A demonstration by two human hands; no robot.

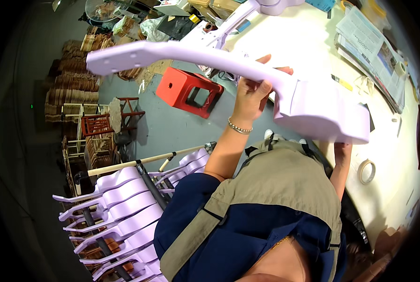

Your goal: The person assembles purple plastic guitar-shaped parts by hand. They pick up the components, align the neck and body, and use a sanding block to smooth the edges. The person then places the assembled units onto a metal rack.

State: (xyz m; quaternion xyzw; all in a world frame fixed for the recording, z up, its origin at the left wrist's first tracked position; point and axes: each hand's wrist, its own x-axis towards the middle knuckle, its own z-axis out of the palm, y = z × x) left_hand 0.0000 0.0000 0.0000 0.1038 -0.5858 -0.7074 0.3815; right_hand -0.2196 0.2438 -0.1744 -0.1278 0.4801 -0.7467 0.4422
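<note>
A lilac ukulele (pixel 330 105) without strings is held up sideways in front of me, its headstock pointing left and its body to the right. My left hand (pixel 253 94) is closed around the neck close to the body, thumb on the near side and fingertips showing beyond. Under the lower end of the body is my right hand (pixel 343 150), which holds it there; the body hides most of its fingers. Small holes show in the headstock. Another lilac ukulele (pixel 240 16) lies on the pale worktable (pixel 384 164) at the far side.
Several lilac ukuleles (pixel 127 202) hang on a rack at lower left. A red stool (pixel 174 89) stands on the floor. On the table lie newspapers (pixel 367 51) and a tape roll (pixel 366 171). Stacked wooden parts (pixel 73 96) line the left; what looks like another person's arm (pixel 388 244) shows at lower right.
</note>
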